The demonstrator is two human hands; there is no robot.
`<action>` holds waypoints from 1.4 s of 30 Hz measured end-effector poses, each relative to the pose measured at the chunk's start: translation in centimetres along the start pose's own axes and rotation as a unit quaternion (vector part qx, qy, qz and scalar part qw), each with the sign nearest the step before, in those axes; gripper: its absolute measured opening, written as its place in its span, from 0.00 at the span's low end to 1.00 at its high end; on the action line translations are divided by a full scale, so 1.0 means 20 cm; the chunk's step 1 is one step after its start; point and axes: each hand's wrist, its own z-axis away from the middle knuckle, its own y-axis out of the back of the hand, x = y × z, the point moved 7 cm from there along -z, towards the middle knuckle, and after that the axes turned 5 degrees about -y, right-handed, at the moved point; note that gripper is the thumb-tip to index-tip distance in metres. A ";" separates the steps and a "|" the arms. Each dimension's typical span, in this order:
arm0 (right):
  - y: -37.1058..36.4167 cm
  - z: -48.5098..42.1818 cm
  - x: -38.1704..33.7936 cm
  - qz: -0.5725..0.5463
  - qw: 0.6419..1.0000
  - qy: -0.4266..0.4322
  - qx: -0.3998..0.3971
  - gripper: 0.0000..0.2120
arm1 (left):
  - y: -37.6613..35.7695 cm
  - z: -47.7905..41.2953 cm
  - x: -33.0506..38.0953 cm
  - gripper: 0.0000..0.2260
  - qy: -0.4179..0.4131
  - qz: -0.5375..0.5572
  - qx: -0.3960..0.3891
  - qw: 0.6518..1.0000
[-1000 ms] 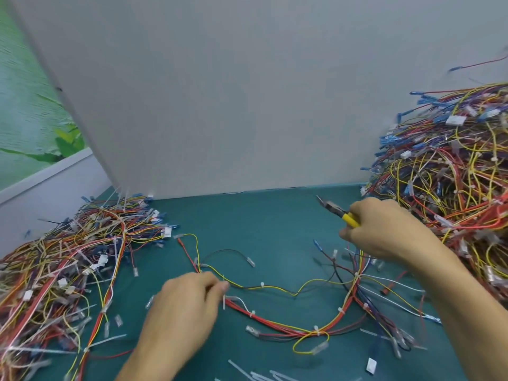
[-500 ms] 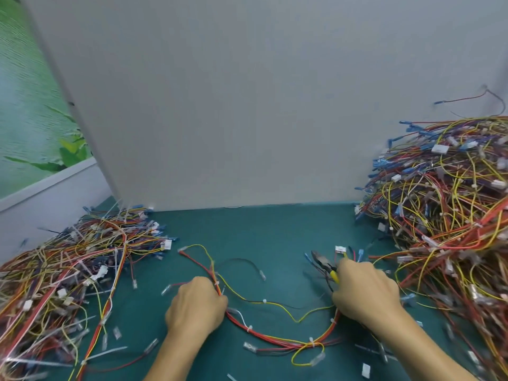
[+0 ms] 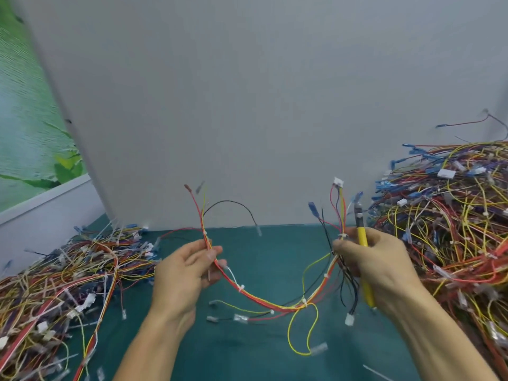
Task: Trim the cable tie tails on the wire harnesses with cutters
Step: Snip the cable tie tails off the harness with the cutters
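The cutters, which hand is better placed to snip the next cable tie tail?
Right. The right hand already grips the yellow-handled cutters, tip up, along with one end of the harness. The left hand pinches the other end, so it can only steady the wires.

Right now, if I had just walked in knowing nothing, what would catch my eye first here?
Probably the wire harness held up in mid-air, sagging in a curve between the left hand and the right hand above the green table. The right hand also grips yellow-handled cutters pointing upward. Next you would notice the big tangled piles of coloured wires, one at the left and a taller one at the right.
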 end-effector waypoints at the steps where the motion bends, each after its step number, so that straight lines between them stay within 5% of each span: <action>1: -0.02 -0.01 0.02 -0.012 1.000 -0.012 -0.009 0.07 | -0.01 0.00 -0.02 0.06 0.010 0.011 -0.003 1.000; 6: -0.04 -0.05 0.05 -0.122 0.991 -0.047 0.001 0.07 | -0.01 -0.05 -0.09 0.07 0.031 0.034 0.004 0.999; 16: 0.06 -0.07 -0.02 -0.265 0.962 0.017 0.070 0.12 | -0.05 -0.07 -0.18 0.07 0.056 0.043 -0.006 0.997; 26: -0.04 -0.04 -0.03 -0.172 0.984 0.041 0.006 0.10 | -0.07 -0.04 -0.15 0.08 0.058 0.057 -0.014 0.997; 36: -0.11 -0.05 0.10 -0.161 0.985 -0.063 -0.023 0.07 | -0.09 -0.04 -0.09 0.09 0.040 0.094 -0.043 0.994; 42: -0.09 -0.07 0.14 -0.208 0.971 -0.113 -0.020 0.11 | -0.13 -0.02 -0.05 0.25 0.040 0.131 -0.099 0.986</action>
